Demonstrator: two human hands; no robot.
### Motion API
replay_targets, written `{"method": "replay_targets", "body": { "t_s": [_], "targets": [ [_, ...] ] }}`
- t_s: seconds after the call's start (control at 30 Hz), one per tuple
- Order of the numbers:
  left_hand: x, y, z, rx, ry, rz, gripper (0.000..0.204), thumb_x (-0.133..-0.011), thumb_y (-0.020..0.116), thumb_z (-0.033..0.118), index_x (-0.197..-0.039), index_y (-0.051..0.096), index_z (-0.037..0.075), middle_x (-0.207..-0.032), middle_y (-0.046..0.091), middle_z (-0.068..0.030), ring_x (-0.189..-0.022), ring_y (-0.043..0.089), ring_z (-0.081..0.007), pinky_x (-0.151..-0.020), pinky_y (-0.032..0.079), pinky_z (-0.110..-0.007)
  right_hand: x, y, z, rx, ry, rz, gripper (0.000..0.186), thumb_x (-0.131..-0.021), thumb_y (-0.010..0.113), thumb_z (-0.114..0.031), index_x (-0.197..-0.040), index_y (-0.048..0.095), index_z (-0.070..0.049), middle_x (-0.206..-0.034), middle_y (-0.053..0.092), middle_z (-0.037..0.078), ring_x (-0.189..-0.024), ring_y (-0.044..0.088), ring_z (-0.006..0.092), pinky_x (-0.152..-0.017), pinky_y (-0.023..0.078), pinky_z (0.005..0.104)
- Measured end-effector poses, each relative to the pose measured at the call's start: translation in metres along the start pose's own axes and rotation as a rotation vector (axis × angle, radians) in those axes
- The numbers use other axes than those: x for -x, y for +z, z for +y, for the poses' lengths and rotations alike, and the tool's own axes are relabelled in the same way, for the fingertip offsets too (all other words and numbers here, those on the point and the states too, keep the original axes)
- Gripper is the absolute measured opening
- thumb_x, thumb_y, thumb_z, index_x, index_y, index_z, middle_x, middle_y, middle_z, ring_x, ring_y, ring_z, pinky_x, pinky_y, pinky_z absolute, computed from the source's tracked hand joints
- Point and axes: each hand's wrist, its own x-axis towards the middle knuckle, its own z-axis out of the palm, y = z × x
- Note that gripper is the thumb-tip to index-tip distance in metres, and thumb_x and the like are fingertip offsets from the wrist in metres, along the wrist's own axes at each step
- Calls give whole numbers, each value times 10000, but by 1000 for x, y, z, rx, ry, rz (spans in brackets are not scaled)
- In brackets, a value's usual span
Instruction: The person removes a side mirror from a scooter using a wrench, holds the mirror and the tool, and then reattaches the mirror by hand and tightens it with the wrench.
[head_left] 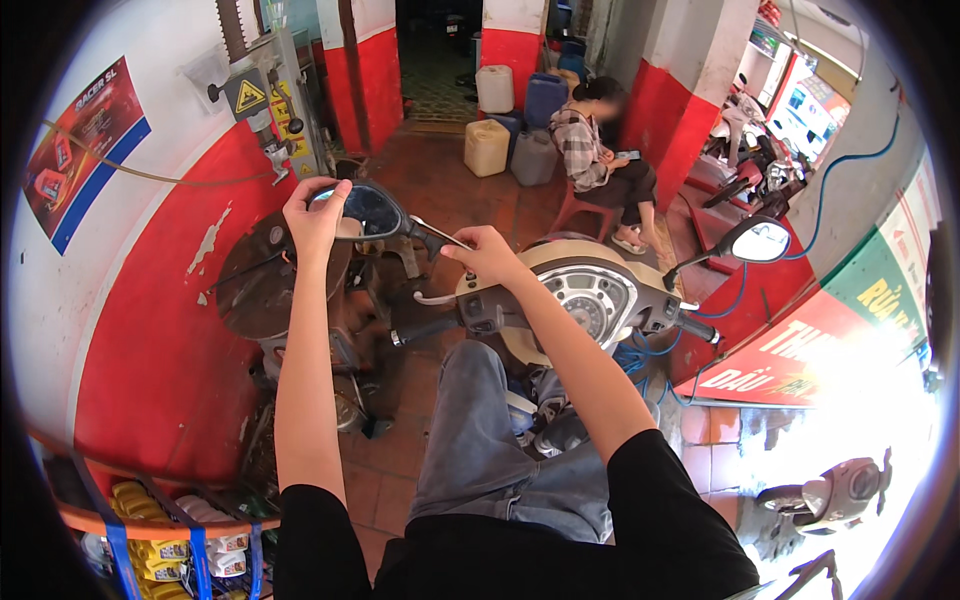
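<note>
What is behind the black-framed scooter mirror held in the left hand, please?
Beyond the mirror, a dark brown round tabletop and reddish tiled floor partly show; what it covers cannot be seen.

Thin rod (440,235): no clue what it is, one end's hidden at the right hand (488,257)
Phone (628,155): beyond that hand, screen's too tiny

On the reddish tiled floor (390,475) stand a yellowish jerrycan (486,149), a grey jerrycan (533,160) and a red plastic stool (580,208)
</note>
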Motion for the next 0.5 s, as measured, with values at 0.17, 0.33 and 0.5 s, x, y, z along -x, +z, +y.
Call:
{"method": "replay_targets", "body": {
  "t_s": [0.17, 0.33, 0.5],
  "targets": [
    [2, 1, 0, -26, 86, 18, 178, -804, 784, 27, -879, 627, -13, -681, 607, 3, -550, 532, -48, -498, 364, -179, 1, -1, 0, 60, -29, 16, 341, -824, 754, -290, -988, 700, 4, -709, 653, 89, -579, 596, 152, -567, 481, 314],
    [35, 15, 37, -119, 235, 101, 215, -799, 804, 78, -857, 619, -15, -798, 666, -59, -714, 644, -110, -670, 502, -213, 12, 0, -20, 66, 65, 13, 316, -814, 765, -255, -983, 705, 5, -759, 686, 109, -624, 640, 171, -599, 506, 323],
    [69, 38, 79, -488, 339, 120, 230, -802, 777, 70, -914, 609, -40, -821, 634, -100, -739, 620, -124, -669, 515, -268, 20, -2, -4, 106, -80, 107, 308, -802, 773, -222, -1017, 714, -10, -796, 712, 120, -642, 654, 158, -610, 512, 308]
  ]
}}
